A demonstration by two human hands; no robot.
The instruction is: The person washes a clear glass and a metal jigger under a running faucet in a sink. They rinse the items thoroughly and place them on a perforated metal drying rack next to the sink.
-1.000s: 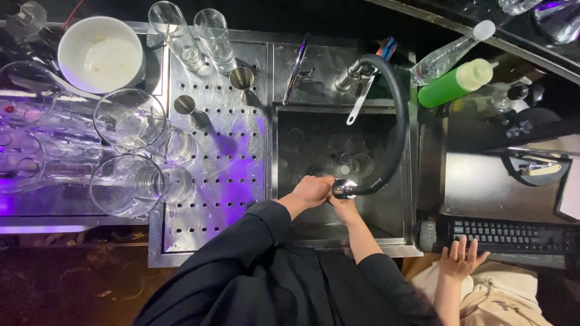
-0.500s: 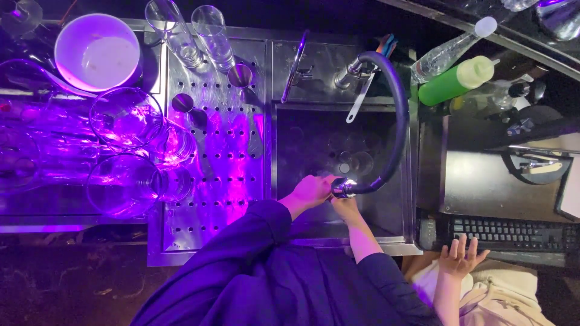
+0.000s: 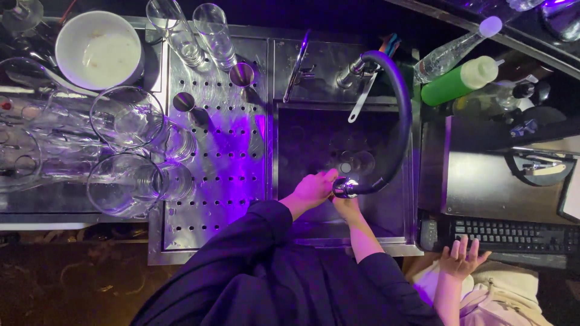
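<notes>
Both hands meet under the chrome nozzle (image 3: 344,188) of the curved black hose tap, over the near part of the steel sink (image 3: 314,130). The left hand (image 3: 313,189) is loosely curled beside the nozzle; the right hand (image 3: 345,205) sits beneath it, its grip hidden. Clear glasses (image 3: 124,118) crowd the perforated steel drainer (image 3: 223,181) at left.

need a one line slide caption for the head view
Both hands, left hand and right hand, meet under the faucet nozzle over a steel sink beside draining glasses.
</notes>
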